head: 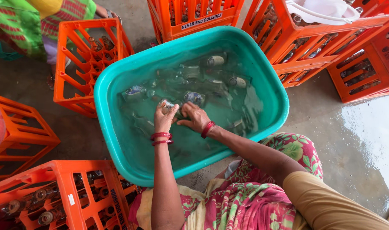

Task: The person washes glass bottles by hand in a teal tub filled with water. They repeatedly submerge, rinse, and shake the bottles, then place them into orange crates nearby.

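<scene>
Glass bottle (171, 106) underwater in teal tub (118, 81); left hand (164, 119) fingers wrapped round it, right hand (195, 117) fingers gripping too.

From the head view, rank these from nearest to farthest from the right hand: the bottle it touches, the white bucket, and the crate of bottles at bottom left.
From the right hand:
1. Bottle, under both hands in the tub's water.
2. Crate of bottles, bottom left on the floor.
3. White bucket, top right on a crate.

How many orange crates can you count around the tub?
7 in view: one far left edge, one upper left, one top centre, one upper right, one far right, one top right corner, one lower left. More may lie outside the picture.
</scene>
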